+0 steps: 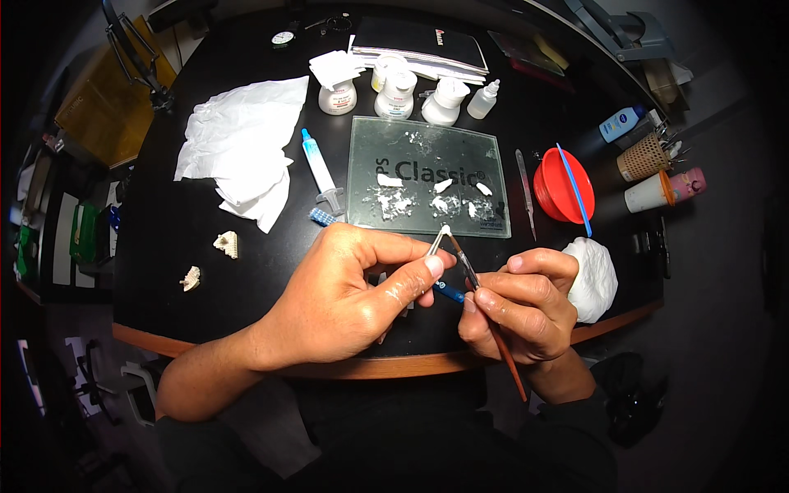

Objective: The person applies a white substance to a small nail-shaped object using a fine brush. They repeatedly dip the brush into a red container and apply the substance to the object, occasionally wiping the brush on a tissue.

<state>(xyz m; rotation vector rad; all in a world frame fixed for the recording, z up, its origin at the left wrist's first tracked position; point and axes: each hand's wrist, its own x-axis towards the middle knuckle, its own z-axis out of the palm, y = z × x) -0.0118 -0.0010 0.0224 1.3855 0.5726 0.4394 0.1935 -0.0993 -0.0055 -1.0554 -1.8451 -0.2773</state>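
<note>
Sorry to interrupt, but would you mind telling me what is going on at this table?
A person works over a black table. The left hand pinches metal tweezers, while the right hand holds a fine brush, its tip touching the tweezers' end. Just beyond lies a glass slab with white paste dabs, with small white bottles behind it.

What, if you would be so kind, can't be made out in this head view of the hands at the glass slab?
- Piece gripped in the tweezers held by the left hand: too small to identify.
- Blue-handled tool: mostly hidden by both hands.
- Brush tip: too fine, blurs against the tweezers; held by the right hand.
- White dabs on the glass slab: too small to tell apart.
- Room beyond the table: dark, bent by the fisheye rim.
</note>
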